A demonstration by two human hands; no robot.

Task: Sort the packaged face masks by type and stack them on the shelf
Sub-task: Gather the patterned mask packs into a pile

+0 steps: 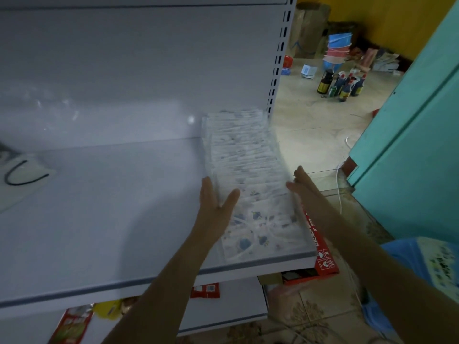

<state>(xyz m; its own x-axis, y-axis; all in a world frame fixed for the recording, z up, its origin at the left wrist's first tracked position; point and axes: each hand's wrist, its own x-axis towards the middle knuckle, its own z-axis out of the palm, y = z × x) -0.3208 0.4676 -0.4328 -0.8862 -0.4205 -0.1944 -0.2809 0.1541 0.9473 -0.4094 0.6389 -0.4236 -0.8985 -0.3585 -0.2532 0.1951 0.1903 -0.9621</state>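
Packaged face masks [248, 175], printed with small blue figures and sealed in clear wrappers, lie in an overlapping row along the right end of a white metal shelf [99, 232], from its front edge back to the rear panel. A person's left hand [216, 207], fingers straight and thumb spread, rests against the row's left side, while the right hand [299, 183], also flat with straight fingers, lies along its right side; neither hand grips anything. A single white mask with a black ear loop [22, 175] lies far left on the same shelf. Red packets [205, 290] sit on the lower shelf [236, 301], beside a red carton [323, 259]. Dark bottles [340, 85] and stacked plastic basins [337, 50] stand on the floor beyond.
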